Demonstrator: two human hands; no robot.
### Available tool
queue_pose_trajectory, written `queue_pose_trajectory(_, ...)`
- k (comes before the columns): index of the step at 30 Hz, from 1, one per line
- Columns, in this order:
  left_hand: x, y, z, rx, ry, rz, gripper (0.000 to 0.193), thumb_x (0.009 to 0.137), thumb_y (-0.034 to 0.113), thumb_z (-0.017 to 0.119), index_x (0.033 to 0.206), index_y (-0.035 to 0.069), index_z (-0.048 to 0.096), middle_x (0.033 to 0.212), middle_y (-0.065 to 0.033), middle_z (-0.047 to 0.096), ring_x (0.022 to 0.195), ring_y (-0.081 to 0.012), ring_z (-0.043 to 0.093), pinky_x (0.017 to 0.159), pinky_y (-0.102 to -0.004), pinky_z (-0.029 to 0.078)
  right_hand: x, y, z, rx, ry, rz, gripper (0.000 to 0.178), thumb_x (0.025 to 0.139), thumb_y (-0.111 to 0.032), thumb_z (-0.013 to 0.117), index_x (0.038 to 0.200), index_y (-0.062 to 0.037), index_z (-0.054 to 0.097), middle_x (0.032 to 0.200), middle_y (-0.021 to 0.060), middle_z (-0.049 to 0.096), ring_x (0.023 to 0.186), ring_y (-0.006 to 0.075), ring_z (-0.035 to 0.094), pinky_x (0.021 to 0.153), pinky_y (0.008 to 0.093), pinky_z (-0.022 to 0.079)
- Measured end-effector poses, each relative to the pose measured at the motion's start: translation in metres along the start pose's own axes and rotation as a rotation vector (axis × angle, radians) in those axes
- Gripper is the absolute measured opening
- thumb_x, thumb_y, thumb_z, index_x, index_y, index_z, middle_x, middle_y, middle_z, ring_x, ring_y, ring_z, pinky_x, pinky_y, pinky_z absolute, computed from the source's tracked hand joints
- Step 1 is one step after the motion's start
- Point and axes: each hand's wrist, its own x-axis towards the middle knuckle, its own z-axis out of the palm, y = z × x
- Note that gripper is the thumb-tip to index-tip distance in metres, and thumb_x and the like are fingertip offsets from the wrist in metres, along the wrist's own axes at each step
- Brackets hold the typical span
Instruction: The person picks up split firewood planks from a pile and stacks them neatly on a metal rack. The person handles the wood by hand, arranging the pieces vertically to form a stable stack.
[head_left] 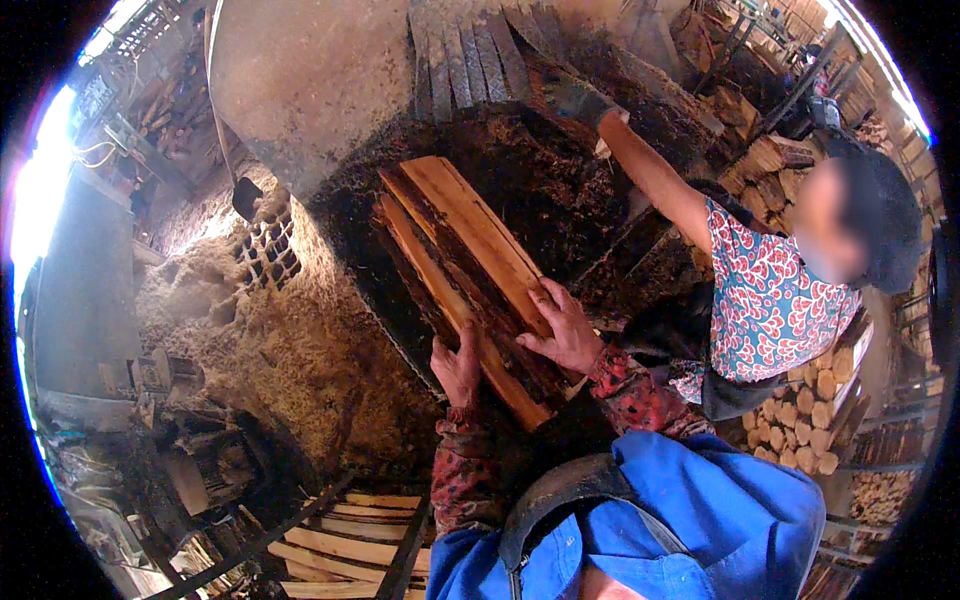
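Two rough wooden slabs with dark bark edges lie side by side in front of me, slanting away to the upper left. My left hand (460, 372) is closed on the near part of the narrower slab (428, 264), its thumb along the top edge. My right hand (566, 332) grips the wider, paler slab (476, 222) near its close end, the fingers bent over its face. The undersides of both slabs are hidden. Dark, debris-strewn machine bed (520, 180) shows beyond and beside them.
A co-worker in a patterned shirt (765, 300) stands at right, a gloved hand (580, 102) reaching toward hanging dark strips (465, 70). A large pale machine cover (310, 80) stands at upper left. Sawdust (310, 350) heaps at left. Stacked logs (795, 420) and cut slats (340, 540) lie nearby.
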Motion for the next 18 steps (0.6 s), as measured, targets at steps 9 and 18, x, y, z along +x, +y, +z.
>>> queue_pose_trajectory(9, 0.017, -0.014, 0.004, 0.077, 0.038, -0.006, 0.047, 0.087, 0.028, 0.071, 0.103, -0.014, 0.059, 0.090, -0.0147, 0.069, 0.081, -0.0173, 0.064, 0.071, -0.0323, 0.052, 0.015, 0.003, -0.002, 0.012, -0.034, 0.023, 0.081, 0.083, -0.046, 0.070, 0.138, 0.0069, 0.043, 0.148, 0.0242, 0.029, 0.137, 0.0395, 0.032, 0.114, 0.0452, 0.027)
queue_pose_trajectory(18, 0.011, 0.025, 0.018, 0.049, 0.028, -0.100, 0.040, 0.090, 0.022, 0.069, 0.108, -0.011, 0.059, 0.096, -0.0133, 0.069, 0.082, -0.0161, 0.064, 0.070, -0.0301, 0.052, 0.019, 0.013, -0.003, 0.140, 0.018, -0.001, 0.081, 0.080, -0.042, 0.073, 0.138, 0.0047, 0.042, 0.144, 0.0254, 0.031, 0.130, 0.0433, 0.040, 0.109, 0.0453, 0.036)
